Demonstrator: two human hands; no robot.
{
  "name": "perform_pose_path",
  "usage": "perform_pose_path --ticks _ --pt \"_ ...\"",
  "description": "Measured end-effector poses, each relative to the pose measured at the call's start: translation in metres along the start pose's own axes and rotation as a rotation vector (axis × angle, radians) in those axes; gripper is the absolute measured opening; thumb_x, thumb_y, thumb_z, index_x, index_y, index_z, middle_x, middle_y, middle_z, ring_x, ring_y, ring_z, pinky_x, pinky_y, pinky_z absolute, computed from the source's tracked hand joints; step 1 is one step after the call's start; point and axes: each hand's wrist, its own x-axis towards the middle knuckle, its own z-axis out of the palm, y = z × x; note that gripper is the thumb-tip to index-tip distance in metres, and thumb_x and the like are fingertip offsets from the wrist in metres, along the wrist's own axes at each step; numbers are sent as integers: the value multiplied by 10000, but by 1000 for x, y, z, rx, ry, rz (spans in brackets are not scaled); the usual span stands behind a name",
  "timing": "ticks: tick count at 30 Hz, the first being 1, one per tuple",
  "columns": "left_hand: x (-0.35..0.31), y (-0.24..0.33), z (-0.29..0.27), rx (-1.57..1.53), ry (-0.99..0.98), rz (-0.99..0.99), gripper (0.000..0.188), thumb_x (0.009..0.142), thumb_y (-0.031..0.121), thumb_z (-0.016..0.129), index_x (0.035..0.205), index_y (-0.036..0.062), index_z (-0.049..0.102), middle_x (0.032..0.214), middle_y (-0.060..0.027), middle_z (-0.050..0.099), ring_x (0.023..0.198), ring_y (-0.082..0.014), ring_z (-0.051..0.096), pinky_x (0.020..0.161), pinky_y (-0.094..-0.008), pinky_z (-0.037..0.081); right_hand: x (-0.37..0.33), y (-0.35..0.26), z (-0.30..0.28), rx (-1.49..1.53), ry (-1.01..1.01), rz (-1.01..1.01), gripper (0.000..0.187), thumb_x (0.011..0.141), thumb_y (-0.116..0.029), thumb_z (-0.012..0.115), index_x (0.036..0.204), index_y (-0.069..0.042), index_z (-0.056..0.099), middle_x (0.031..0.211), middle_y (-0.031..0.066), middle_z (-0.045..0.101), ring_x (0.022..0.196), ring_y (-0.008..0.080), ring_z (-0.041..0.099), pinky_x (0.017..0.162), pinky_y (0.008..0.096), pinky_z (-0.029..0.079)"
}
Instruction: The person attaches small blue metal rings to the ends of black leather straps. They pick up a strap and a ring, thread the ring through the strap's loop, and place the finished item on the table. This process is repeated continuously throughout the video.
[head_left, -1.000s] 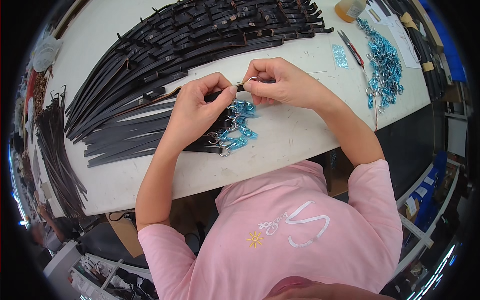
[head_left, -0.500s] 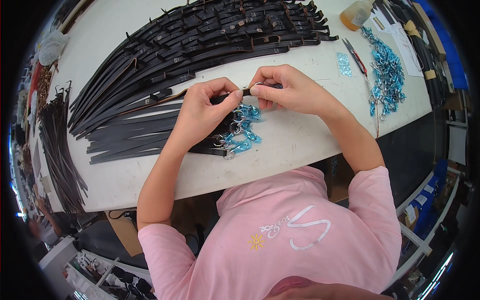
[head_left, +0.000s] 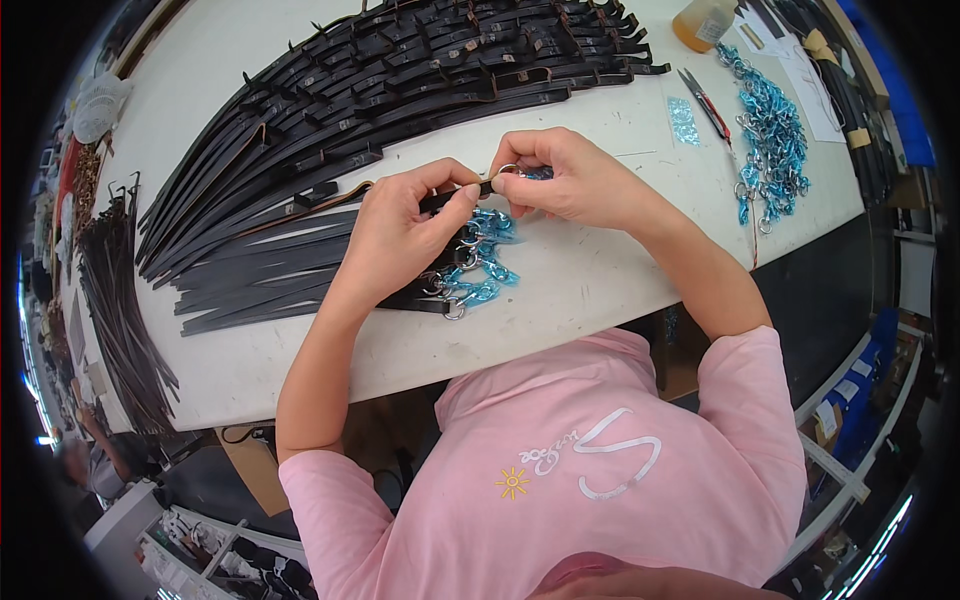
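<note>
A black strap point(head_left: 438, 201) is pinched between thumb and fingers of my left hand point(head_left: 408, 212). Its end meets my right hand point(head_left: 572, 182), whose thumb and forefinger are closed at a metal ring point(head_left: 507, 169). A blue-wrapped metal clasp point(head_left: 538, 172) shows partly behind the right fingers. Below my left hand lie several flat black straps point(head_left: 265, 280), with rings and blue-wrapped clasps point(head_left: 488, 262) at their right ends. My fingers hide exactly how the strap and ring join.
A large stack of black straps point(head_left: 400, 75) covers the far table point(head_left: 560, 300). At right lie red-handled scissors point(head_left: 706, 103), a heap of blue-wrapped clasps point(head_left: 772, 135), a small blue plastic piece point(head_left: 683, 120) and an amber bottle point(head_left: 702, 24). More thin straps point(head_left: 122, 300) hang over the left edge.
My right hand has shifted slightly left, and the ring and blue-wrapped clasp by its fingers show more. My left hand keeps its pinch on the strap.
</note>
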Motion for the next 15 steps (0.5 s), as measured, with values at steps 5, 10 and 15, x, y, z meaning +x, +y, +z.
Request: perform_pose_path --ticks 5,10,15 --pt "3 -10 4 62 19 109 203 1018 158 619 968 -33 666 819 13 653 725 -44 520 658 -215 421 0 1 2 -22 14 28 167 968 -222 639 988 -57 638 815 -11 667 758 66 668 627 219 492" --pt "3 0 1 -69 -21 0 205 1010 160 628 943 -31 659 806 -8 653 735 -61 530 682 -229 440 0 -1 4 -16 21 33 169 969 -234 633 983 -66 634 799 -24 668 744 55 661 603 220 474" --pt "4 -9 11 105 116 110 184 953 172 670 929 -10 674 795 -78 696 678 -148 586 629 -294 453 2 0 5 -60 34 34 174 967 -235 637 977 -62 633 790 -16 679 730 49 647 598 220 468"
